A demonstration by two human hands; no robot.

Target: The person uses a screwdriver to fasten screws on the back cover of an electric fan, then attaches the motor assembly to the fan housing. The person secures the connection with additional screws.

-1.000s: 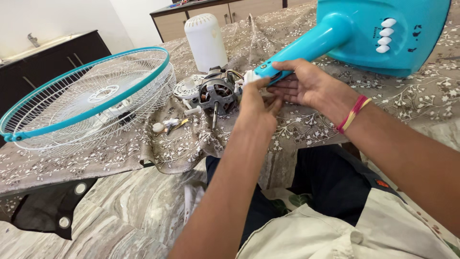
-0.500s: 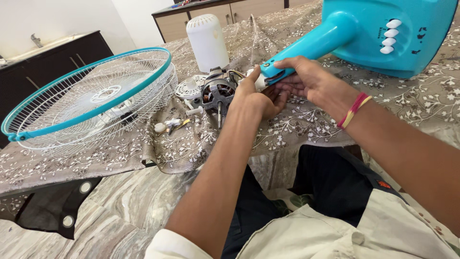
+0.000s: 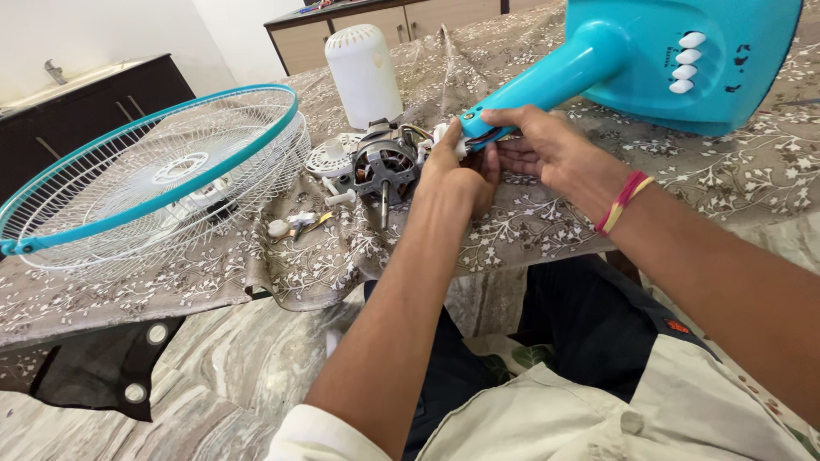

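A turquoise fan stand (image 3: 547, 81) lies on its side on a patterned cloth, its base with white buttons (image 3: 688, 60) at the top right. My right hand (image 3: 547, 149) grips the end of the stand's neck. My left hand (image 3: 457, 175) is closed on a small white fitting (image 3: 444, 137) with coloured wires at that same end. Just left of my hands sits the bare fan motor (image 3: 384, 166), its shaft pointing toward me.
A turquoise-rimmed white wire fan guard (image 3: 154, 183) lies at the left. A white motor cover (image 3: 363, 72) stands behind the motor, with a round white part (image 3: 329, 158) and small loose parts (image 3: 295, 224) nearby. Dark and wooden cabinets stand behind.
My left hand has slid up along the end of the neck and closed around the white fitting. My right hand keeps its grip on the neck.
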